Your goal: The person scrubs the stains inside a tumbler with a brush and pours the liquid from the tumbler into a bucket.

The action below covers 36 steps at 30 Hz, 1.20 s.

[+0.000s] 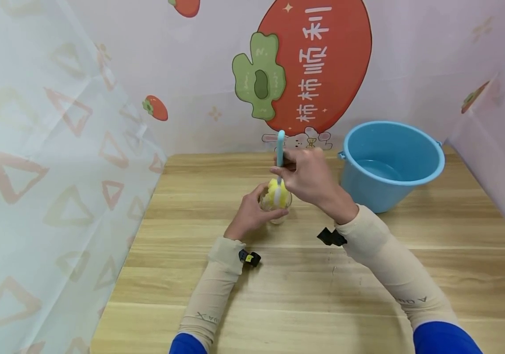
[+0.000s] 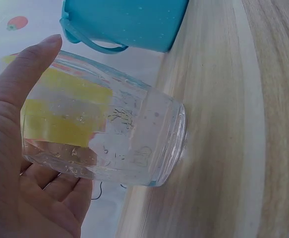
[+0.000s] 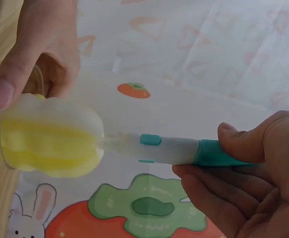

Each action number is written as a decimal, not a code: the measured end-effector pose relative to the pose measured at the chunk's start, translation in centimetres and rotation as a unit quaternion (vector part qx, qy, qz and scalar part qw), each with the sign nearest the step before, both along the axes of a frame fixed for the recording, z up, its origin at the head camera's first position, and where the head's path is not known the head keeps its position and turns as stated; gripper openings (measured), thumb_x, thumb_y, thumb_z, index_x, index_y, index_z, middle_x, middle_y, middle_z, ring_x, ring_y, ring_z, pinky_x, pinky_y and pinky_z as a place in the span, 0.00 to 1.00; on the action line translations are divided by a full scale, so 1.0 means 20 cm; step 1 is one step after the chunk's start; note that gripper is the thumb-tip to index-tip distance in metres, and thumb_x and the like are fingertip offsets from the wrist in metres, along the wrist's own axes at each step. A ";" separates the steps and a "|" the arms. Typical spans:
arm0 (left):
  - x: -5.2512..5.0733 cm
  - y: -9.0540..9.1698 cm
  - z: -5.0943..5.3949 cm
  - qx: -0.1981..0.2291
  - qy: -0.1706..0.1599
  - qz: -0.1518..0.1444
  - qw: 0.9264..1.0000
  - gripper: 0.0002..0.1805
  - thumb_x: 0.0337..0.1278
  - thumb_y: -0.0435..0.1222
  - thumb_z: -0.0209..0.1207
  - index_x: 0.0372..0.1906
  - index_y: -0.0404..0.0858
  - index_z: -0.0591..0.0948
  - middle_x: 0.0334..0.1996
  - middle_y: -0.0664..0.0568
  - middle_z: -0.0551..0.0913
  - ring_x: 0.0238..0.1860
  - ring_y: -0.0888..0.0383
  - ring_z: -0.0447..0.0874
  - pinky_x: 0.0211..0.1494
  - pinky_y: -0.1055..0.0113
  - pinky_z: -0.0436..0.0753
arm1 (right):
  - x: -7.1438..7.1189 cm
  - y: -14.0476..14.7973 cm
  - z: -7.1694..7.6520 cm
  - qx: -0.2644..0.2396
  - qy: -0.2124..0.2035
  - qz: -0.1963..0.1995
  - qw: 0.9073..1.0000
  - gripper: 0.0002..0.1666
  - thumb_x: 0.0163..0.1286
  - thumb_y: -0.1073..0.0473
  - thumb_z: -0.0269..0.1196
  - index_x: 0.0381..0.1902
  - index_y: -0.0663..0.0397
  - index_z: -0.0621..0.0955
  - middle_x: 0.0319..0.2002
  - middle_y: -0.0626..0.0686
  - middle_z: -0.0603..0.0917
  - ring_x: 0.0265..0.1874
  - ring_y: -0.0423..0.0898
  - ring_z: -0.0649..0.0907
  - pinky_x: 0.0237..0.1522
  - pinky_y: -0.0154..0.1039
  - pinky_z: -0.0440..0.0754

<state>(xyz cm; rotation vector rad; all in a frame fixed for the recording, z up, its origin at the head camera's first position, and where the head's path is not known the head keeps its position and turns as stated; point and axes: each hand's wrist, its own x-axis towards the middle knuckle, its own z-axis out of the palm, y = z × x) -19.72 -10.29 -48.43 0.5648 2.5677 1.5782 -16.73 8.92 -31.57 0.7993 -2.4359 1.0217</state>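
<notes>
A clear glass [image 2: 134,134] with wet-looking sides stands at the wooden table, and my left hand [image 1: 251,211] holds it around its upper part, thumb on one side and fingers on the other. Inside it is the yellow and white sponge head [image 3: 55,141] of a bottle brush, partly sticking out above the rim. In the left wrist view the sponge reaches about halfway down the glass. My right hand [image 1: 309,177] pinches the brush's teal handle [image 3: 216,152] between thumb and fingers, above the glass. The handle's white neck [image 3: 176,150] runs down to the sponge.
A blue bucket [image 1: 367,196] stands at the back right of the wooden table [image 1: 288,285], beside my right forearm. Behind the table hangs a pale backdrop [image 1: 199,64] with printed persimmons. A patterned sheet [image 1: 36,221] lines the left side. Small wet marks lie near the right wrist.
</notes>
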 end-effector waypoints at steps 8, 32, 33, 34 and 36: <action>0.00 -0.01 0.01 0.000 0.016 -0.001 1.000 0.40 0.51 0.56 0.79 0.68 0.54 0.76 0.53 0.56 0.86 0.51 0.54 0.85 0.56 0.54 0.84 | -0.01 -0.02 0.03 -0.004 -0.047 0.036 0.998 0.06 0.67 0.61 0.75 0.38 0.58 0.89 0.35 0.54 0.94 0.34 0.47 0.94 0.39 0.44 0.91; 0.00 0.00 0.01 -0.002 -0.001 0.011 1.000 0.45 0.47 0.61 0.79 0.72 0.62 0.73 0.70 0.56 0.80 0.73 0.53 0.76 0.74 0.42 0.76 | -0.04 0.05 0.06 0.011 -0.027 -0.016 0.999 0.10 0.68 0.59 0.75 0.41 0.61 0.90 0.36 0.56 0.94 0.35 0.49 0.93 0.40 0.47 0.91; 0.00 0.00 0.01 -0.001 -0.001 0.011 1.000 0.45 0.47 0.61 0.79 0.72 0.62 0.73 0.71 0.56 0.80 0.73 0.53 0.76 0.74 0.42 0.75 | -0.04 0.05 0.05 0.012 -0.025 -0.012 1.000 0.10 0.68 0.60 0.75 0.41 0.61 0.90 0.36 0.56 0.94 0.35 0.49 0.93 0.40 0.47 0.91; 0.00 0.00 0.01 0.000 -0.001 0.010 1.000 0.45 0.47 0.60 0.79 0.72 0.62 0.73 0.70 0.56 0.80 0.73 0.53 0.75 0.74 0.42 0.75 | -0.04 0.05 0.06 0.011 -0.022 -0.008 1.000 0.10 0.68 0.60 0.75 0.41 0.61 0.90 0.36 0.57 0.94 0.35 0.49 0.93 0.40 0.47 0.91; 0.00 0.00 0.01 0.004 0.000 0.006 1.000 0.45 0.48 0.59 0.79 0.72 0.61 0.73 0.67 0.56 0.82 0.71 0.53 0.78 0.73 0.42 0.76 | -0.03 0.05 0.09 0.007 -0.016 -0.003 1.000 0.11 0.68 0.59 0.76 0.42 0.61 0.90 0.36 0.56 0.94 0.34 0.48 0.93 0.40 0.47 0.91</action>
